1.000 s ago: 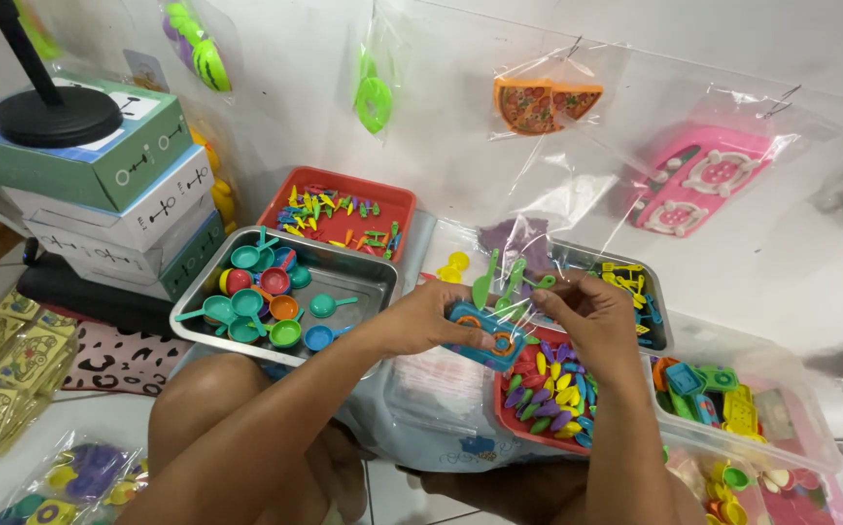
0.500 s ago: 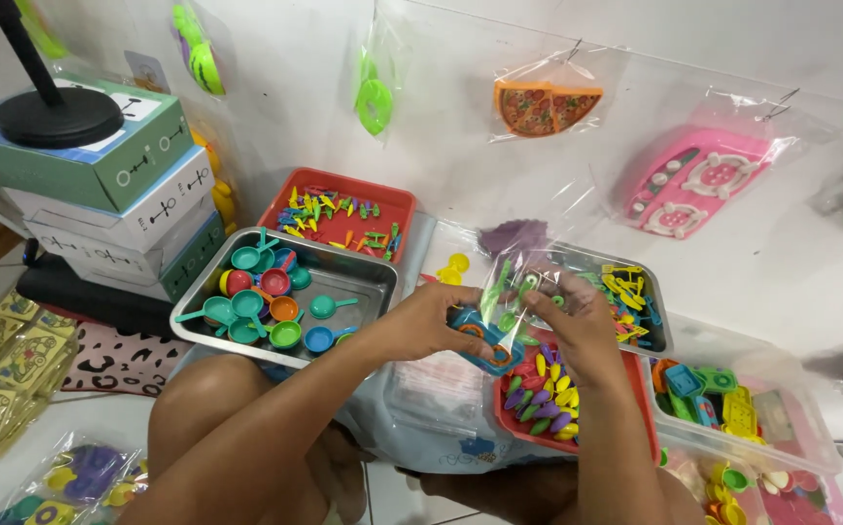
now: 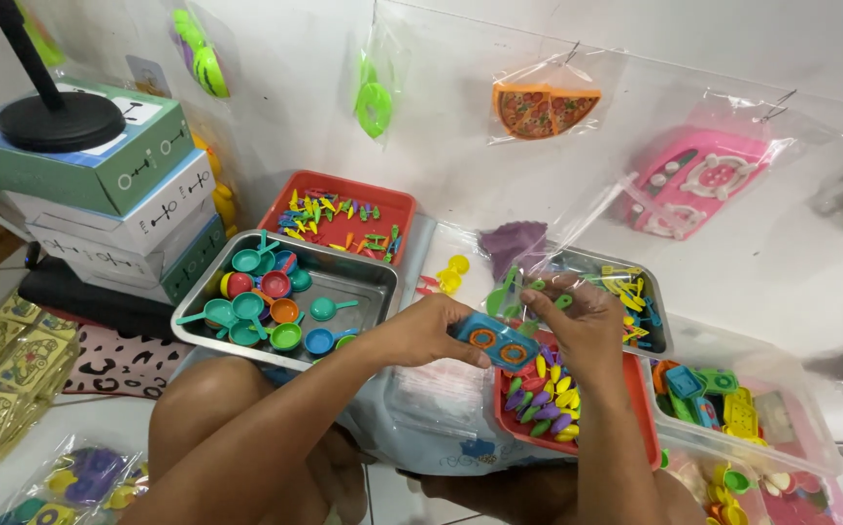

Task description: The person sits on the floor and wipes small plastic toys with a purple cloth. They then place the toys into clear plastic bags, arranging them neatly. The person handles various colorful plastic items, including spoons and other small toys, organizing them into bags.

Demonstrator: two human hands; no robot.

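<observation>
Trays of small plastic toys are crowding the floor; left hand [image 3: 419, 333] is gripping a blue toy stove [image 3: 497, 342], right hand [image 3: 577, 316] is pinching a clear bag [image 3: 577, 233], stove not yet bagged.

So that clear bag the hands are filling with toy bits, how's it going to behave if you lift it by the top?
The clear plastic bag looks thin and crinkled, so it will probably flop and sag rather than hold shape. The left hand slides in a small blue toy stove, likely light. Its glossy film may slip in the right hand.
</observation>
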